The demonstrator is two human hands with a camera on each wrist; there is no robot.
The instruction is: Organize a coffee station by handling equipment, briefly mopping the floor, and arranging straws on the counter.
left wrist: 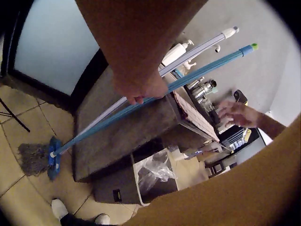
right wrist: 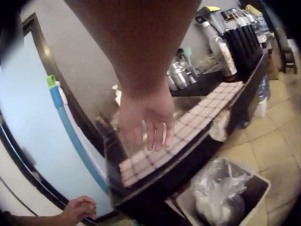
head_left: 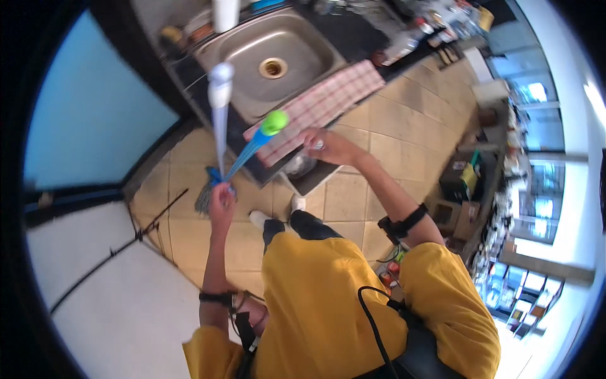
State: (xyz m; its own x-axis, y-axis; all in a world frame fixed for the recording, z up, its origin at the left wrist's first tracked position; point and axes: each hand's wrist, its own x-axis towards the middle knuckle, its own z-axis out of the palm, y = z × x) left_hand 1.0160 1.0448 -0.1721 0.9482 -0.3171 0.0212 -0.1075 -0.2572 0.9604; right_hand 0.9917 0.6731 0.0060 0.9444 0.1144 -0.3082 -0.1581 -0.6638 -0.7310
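Observation:
My left hand (head_left: pixel 222 201) hangs loosely curled and holds nothing, just short of two long handles. One is a blue mop handle (left wrist: pixel 207 70) with a green cap; the other is a white pole (left wrist: pixel 200 52). Both lean at the counter's corner in the left wrist view. Down on the floor sits the grey mop head (left wrist: pixel 34 159) with its blue clamp. My right hand (right wrist: pixel 148 117) points its fingers downward, spread a little, over a checked pink cloth (right wrist: pixel 200 115) along the counter's front edge.
Behind the cloth is a steel sink (head_left: pixel 297 47). Under the counter edge stands a bin (right wrist: pixel 261 188) lined with a clear plastic bag (right wrist: pixel 218 193). A frosted door (head_left: pixel 95 120) lies to the left, and a thin black stand (head_left: pixel 113 254) is near it.

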